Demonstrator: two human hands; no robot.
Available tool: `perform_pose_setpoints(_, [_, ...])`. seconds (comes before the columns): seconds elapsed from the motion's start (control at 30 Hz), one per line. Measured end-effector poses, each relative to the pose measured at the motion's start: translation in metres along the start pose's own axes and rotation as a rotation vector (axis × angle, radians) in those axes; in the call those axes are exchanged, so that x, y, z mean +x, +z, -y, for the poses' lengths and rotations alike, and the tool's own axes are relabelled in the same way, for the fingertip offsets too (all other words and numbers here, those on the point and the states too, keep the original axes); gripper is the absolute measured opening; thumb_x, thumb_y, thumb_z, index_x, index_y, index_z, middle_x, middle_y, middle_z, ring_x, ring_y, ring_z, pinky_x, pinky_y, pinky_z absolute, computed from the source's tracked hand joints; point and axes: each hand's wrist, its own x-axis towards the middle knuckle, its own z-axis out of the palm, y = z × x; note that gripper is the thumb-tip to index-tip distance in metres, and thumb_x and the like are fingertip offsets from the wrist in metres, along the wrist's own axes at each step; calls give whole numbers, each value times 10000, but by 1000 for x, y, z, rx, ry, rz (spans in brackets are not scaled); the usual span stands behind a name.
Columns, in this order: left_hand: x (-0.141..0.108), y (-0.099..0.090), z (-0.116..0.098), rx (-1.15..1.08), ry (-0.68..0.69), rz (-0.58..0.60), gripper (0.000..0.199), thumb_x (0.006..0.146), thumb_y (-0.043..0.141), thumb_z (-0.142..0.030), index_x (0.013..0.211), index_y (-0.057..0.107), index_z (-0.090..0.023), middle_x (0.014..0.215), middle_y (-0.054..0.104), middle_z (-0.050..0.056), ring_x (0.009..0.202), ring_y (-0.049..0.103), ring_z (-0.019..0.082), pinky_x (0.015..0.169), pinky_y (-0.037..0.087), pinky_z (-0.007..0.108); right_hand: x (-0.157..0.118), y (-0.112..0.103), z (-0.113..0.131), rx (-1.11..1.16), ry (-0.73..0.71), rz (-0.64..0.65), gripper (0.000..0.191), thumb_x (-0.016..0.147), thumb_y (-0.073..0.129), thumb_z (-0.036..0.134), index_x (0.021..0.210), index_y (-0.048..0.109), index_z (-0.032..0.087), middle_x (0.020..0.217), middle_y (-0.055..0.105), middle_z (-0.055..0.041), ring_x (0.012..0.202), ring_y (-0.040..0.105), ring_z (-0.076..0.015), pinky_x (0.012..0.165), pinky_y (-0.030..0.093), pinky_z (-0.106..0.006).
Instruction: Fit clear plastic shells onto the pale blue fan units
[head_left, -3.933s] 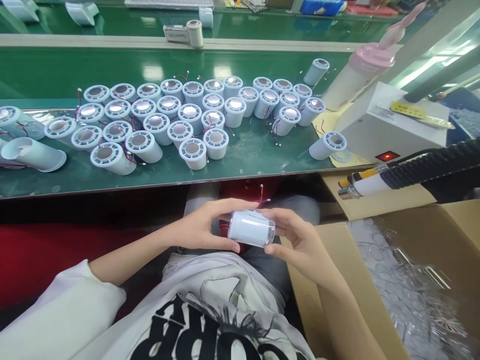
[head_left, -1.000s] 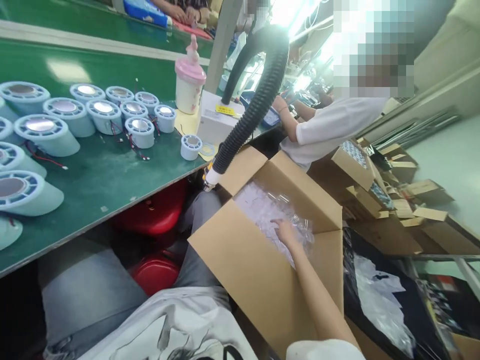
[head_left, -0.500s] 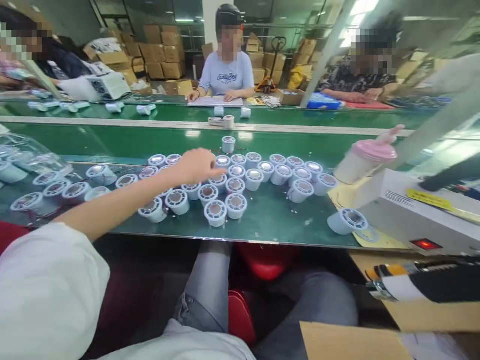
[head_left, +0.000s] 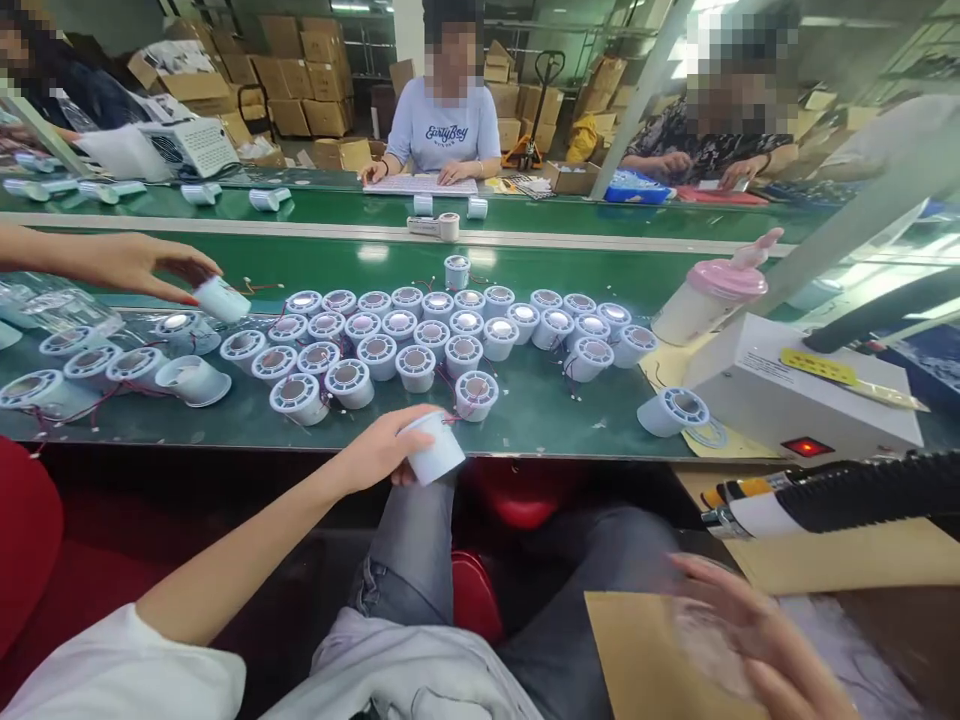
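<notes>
My left hand [head_left: 394, 445] is wrapped round a pale blue-white cylindrical housing [head_left: 437, 450], holding it tilted just past the table's front edge. Several similar housings [head_left: 349, 383] with slotted ring tops and thin red and black wires stand grouped beyond it. At the lower right, over an open cardboard box [head_left: 637, 650], my right hand [head_left: 765, 640] is blurred by motion. A clear, roundish plastic piece [head_left: 705, 640] shows between its curled fingers. One housing [head_left: 673, 411] lies tilted beside the grey machine.
From the left, a co-worker's hand [head_left: 150, 268] grasps another housing [head_left: 223, 299]. A grey box-shaped machine [head_left: 806, 385] with a lit red switch stands right, near a pink-lidded cup [head_left: 709, 300]. A black hose [head_left: 862, 490] runs below. People sit across the green conveyor [head_left: 315, 245].
My left hand has drawn back from the group toward me with a housing. My right hand has come into view over the box. A co-worker's hand with a housing has appeared at left.
</notes>
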Motion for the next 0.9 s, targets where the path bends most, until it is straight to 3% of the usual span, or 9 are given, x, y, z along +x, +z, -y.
perform_pose_setpoints(0.07, [-3, 8, 12, -262, -51, 108, 470, 699, 460, -462, 1025, 533, -132, 791, 583, 40, 586, 524, 139, 525, 400, 242, 16, 22, 32, -33, -150, 30, 416, 928, 427, 350, 1343, 438, 327, 1237, 611, -101, 1106, 619, -296, 815, 586, -413])
perform_pose_setpoints(0.17, [-5, 26, 22, -329, -90, 248, 386, 638, 501, -377, 929, 550, -128, 888, 618, 69, 723, 550, 165, 616, 420, 249, 47, 59, 75, -226, -343, -14, 480, 871, 545, 284, 1346, 470, 273, 1260, 565, -140, 1078, 606, -301, 816, 579, -423])
perform_pose_setpoints(0.23, [-4, 38, 22, -301, -84, 390, 353, 614, 523, -289, 937, 562, -151, 892, 619, 35, 748, 534, 160, 638, 408, 242, 64, 76, 92, -354, -375, -74, 498, 837, 584, 231, 1328, 508, 257, 1287, 529, -171, 1039, 593, -320, 792, 574, -462])
perform_pose_setpoints(0.33, [-3, 48, 15, -107, -5, 544, 256, 678, 521, -226, 922, 581, -179, 866, 589, -10, 778, 504, 144, 700, 394, 237, 77, 87, 99, -470, -311, -85, 453, 774, 612, 116, 1212, 610, 232, 1329, 491, -189, 990, 580, -337, 729, 571, -474])
perform_pose_setpoints(0.43, [-4, 51, 7, 127, 137, 503, 163, 794, 556, -288, 908, 594, -177, 903, 574, -3, 838, 515, 153, 782, 402, 256, 76, 85, 95, -360, -252, -10, 261, 716, 636, 30, 906, 689, 200, 1290, 516, -161, 1045, 566, -332, 772, 558, -444])
perform_pose_setpoints(0.57, [-6, 58, 11, 206, 231, 307, 265, 831, 601, -380, 1034, 601, -209, 987, 551, 17, 888, 534, 165, 817, 429, 280, 69, 75, 93, 74, -111, 127, 83, 759, 703, 171, 737, 625, 187, 1159, 547, -112, 1029, 591, -245, 843, 528, -364])
perform_pose_setpoints(0.73, [-3, 75, 35, 96, 339, 176, 482, 693, 755, -460, 1111, 641, -250, 1063, 483, 49, 986, 544, 204, 872, 469, 328, 68, 69, 92, 398, 119, 16, 253, 886, 532, 260, 651, 578, 179, 951, 571, -73, 849, 608, -168, 730, 511, -293])
perform_pose_setpoints(0.8, [-1, 78, 41, 159, 386, 185, 596, 599, 827, -437, 1138, 644, -258, 1106, 480, 60, 1058, 532, 231, 956, 447, 376, 69, 70, 88, 483, 212, -21, 282, 858, 566, 290, 601, 565, 176, 914, 582, -70, 829, 607, -171, 680, 511, -277])
perform_pose_setpoints(0.9, [-2, 77, 43, 187, 391, 303, 737, 570, 855, -368, 1245, 576, -272, 1229, 520, 85, 1163, 514, 268, 1026, 418, 437, 70, 72, 82, 673, 337, -29, 312, 810, 634, 345, 559, 563, 174, 901, 608, -64, 857, 630, -193, 671, 537, -286])
